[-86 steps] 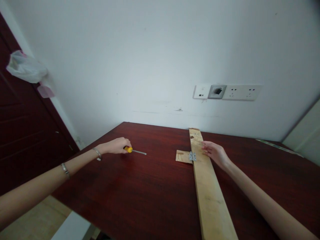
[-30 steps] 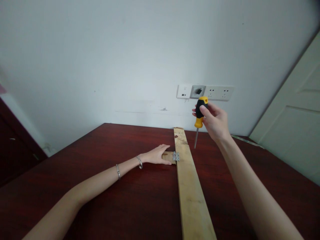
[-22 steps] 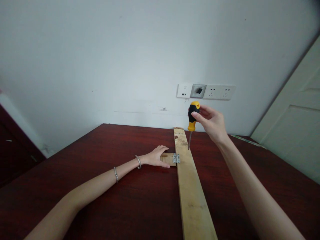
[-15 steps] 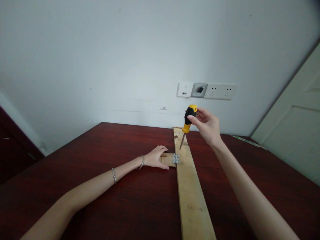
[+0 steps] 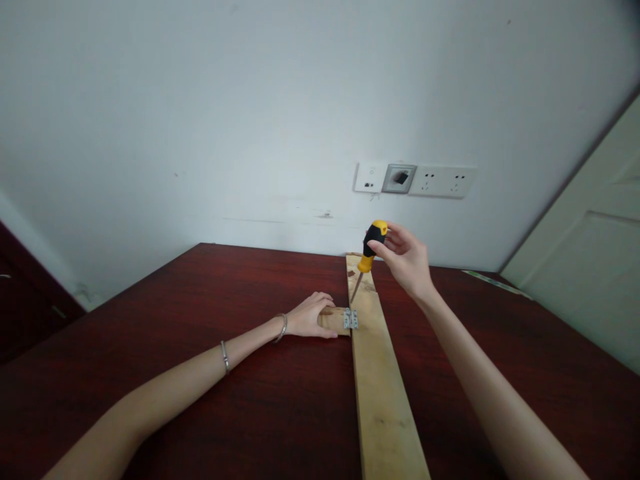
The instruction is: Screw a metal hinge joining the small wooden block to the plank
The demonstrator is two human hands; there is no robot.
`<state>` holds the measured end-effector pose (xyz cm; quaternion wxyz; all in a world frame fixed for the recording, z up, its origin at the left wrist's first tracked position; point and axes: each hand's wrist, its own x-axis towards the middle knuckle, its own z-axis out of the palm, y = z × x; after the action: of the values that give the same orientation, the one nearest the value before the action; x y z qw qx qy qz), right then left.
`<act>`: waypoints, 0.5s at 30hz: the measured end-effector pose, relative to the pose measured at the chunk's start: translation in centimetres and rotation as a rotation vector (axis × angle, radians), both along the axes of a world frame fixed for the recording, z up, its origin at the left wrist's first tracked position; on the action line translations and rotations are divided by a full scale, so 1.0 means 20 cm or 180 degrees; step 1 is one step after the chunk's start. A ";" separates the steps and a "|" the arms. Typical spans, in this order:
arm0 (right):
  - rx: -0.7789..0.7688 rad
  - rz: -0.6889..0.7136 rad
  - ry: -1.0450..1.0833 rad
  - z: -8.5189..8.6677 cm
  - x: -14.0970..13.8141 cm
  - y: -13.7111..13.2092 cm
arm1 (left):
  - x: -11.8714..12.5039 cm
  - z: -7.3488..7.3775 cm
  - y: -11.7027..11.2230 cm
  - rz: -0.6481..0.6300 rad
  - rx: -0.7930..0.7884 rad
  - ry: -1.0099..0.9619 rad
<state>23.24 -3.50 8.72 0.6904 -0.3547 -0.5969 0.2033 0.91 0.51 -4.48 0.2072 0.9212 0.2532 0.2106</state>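
Observation:
A long pale wooden plank (image 5: 380,373) lies on the dark red table (image 5: 210,347), running away from me. A small wooden block (image 5: 336,321) sits against its left edge, joined to it by a small metal hinge (image 5: 351,319). My left hand (image 5: 309,315) rests on the block, fingers curled over it. My right hand (image 5: 404,259) grips the black-and-yellow handle of a screwdriver (image 5: 369,248). The tool is tilted, its tip down at the hinge.
A white wall rises behind the table with a row of sockets and a switch plate (image 5: 415,180). A pale door (image 5: 590,260) stands at the right. A thin strip (image 5: 493,282) lies at the table's far right edge.
The screwdriver passed from my left hand to my right. My left hand moved onto the small block. My right hand has lowered the screwdriver leftward until its tip reached the hinge.

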 end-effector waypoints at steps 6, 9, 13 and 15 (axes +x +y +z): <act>-0.0041 -0.0007 -0.0028 -0.01 -0.01 -0.01 | -0.01 -0.01 0.01 -0.0049 -0.0054 -0.0156; -0.0069 -0.0011 -0.0111 -0.02 -0.02 -0.01 | -0.01 0.00 0.01 -0.0077 -0.0068 -0.0163; -0.0075 0.0029 -0.0187 -0.04 -0.03 0.00 | -0.01 0.00 0.01 -0.0057 -0.0110 -0.0214; -0.0089 0.0054 -0.0205 -0.05 -0.04 0.00 | -0.01 -0.01 0.01 -0.0058 -0.0133 -0.0236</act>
<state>22.51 -3.47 7.65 0.6641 -0.3656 -0.6189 0.2058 0.77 0.71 -4.61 0.2376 0.9105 0.2412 0.2373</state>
